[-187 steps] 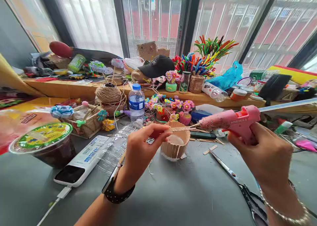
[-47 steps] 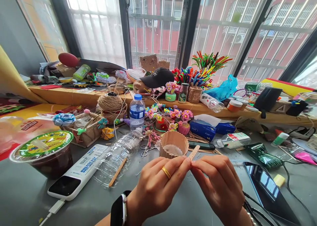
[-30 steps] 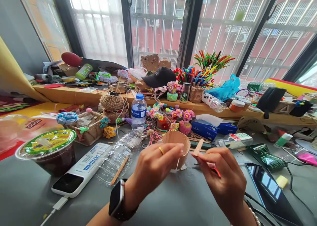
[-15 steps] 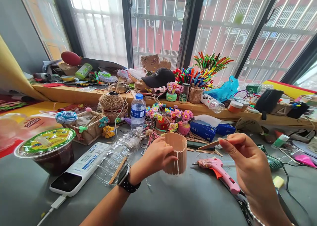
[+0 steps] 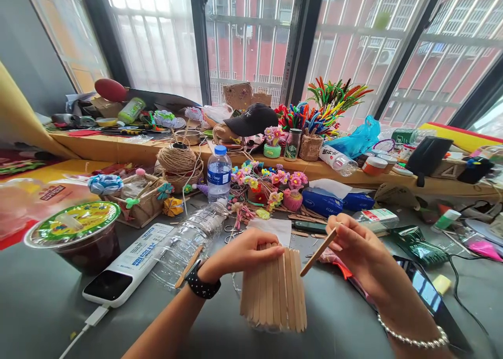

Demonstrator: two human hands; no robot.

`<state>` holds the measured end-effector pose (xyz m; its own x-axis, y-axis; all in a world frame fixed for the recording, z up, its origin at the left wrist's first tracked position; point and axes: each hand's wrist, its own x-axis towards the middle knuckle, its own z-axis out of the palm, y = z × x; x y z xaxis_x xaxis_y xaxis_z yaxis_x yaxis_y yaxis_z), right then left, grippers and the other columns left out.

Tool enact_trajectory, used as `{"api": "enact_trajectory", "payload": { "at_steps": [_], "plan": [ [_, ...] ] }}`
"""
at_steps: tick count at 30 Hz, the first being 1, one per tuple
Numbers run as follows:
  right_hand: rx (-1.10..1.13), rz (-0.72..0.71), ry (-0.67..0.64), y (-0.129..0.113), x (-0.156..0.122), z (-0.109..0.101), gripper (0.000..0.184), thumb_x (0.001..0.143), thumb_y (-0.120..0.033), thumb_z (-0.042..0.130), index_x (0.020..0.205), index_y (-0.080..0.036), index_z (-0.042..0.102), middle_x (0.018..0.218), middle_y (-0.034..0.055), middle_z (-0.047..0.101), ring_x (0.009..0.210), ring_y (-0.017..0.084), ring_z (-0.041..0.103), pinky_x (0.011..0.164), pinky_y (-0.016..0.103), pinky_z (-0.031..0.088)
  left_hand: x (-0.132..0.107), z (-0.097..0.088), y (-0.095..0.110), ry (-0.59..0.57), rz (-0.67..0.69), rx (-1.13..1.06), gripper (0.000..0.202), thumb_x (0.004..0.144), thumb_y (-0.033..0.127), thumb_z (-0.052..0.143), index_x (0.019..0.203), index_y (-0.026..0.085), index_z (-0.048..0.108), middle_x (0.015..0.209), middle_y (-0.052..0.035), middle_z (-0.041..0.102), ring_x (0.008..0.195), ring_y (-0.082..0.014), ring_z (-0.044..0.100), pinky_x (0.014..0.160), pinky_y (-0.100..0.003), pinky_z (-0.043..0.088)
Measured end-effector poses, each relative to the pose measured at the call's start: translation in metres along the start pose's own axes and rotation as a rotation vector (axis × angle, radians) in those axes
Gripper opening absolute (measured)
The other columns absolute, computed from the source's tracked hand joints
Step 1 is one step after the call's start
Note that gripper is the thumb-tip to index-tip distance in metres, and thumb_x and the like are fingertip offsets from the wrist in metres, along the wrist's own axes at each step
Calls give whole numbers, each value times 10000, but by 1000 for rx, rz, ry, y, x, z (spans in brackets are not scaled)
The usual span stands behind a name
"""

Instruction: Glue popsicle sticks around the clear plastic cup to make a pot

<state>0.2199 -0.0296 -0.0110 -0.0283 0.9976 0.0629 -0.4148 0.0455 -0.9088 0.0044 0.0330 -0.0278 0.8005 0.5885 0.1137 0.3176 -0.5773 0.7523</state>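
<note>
The stick-clad cup (image 5: 274, 291) is held from above by the left hand (image 5: 245, 251), tipped on the counter (image 5: 47, 306). Right of the cup, a loose craft stick (image 5: 318, 252) is pinched by the right hand (image 5: 359, 249). The cladding is judged light and fragile; support at the rim is advised.

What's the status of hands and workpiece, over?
Left hand gripping stick-clad cup by its top. Right hand pinching a loose craft stick, just clear of cup. Glue gun mostly hidden behind right hand.
</note>
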Motion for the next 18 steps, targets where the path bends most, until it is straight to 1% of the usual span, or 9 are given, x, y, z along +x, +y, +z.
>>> {"api": "enact_trajectory", "payload": {
  "at_steps": [2,4,5,7,9,11,13,15,18],
  "plan": [
    [32,70,-48,6,3,2,342,657,-354,735,618,-179,443,611,-57,325,527,71,321,488,210,318,2,3,-3,31,11,9,412,892,409,355,571,158,294,570,48,268,544,-70,257,493,-221,209],
    [43,105,-85,11,5,6,362,646,-364,740,600,-172,437,594,-56,327,533,71,309,500,202,314,3,7,-4,84,29,43,416,897,396,341,562,162,264,561,49,250,539,-72,246,498,-228,208],
    [41,119,-98,13,6,8,371,641,-366,743,592,-169,432,595,-55,334,538,70,306,508,199,314,3,9,-4,113,39,65,405,896,380,344,563,161,280,560,49,268,542,-75,258,506,-227,219],
    [24,138,-111,19,8,12,387,634,-371,746,582,-167,421,604,-52,347,545,69,306,527,197,317,4,13,-3,177,52,104,345,886,336,370,591,158,357,578,45,352,561,-81,315,530,-222,259],
    [-4,154,-108,23,9,15,396,627,-378,748,579,-168,416,608,-51,352,553,71,310,540,199,320,5,16,-3,245,70,131,245,870,290,400,668,157,445,656,26,454,617,-96,392,577,-220,319],
    [-23,156,-81,25,9,16,401,615,-384,754,583,-171,417,618,-51,354,555,73,307,541,202,318,6,17,-2,286,99,150,191,863,281,421,742,159,507,756,-1,505,699,-117,447,648,-230,371],
    [-32,156,-52,25,9,15,405,602,-389,762,590,-173,420,636,-49,360,551,72,301,538,204,317,6,17,-2,294,102,159,214,869,309,429,779,163,556,800,-18,504,751,-133,470,699,-246,399],
    [-37,160,-37,25,8,15,399,592,-389,771,603,-173,435,655,-46,377,548,70,301,534,202,314,7,16,-1,285,68,144,246,878,333,424,825,168,599,824,-28,506,786,-143,489,737,-262,410],
    [-15,175,-17,26,8,15,382,583,-363,784,605,-170,455,642,-49,381,552,70,306,530,188,309,7,15,-2,271,28,91,276,899,329,390,906,179,620,885,-40,535,856,-153,508,799,-280,403]
  ]
}}
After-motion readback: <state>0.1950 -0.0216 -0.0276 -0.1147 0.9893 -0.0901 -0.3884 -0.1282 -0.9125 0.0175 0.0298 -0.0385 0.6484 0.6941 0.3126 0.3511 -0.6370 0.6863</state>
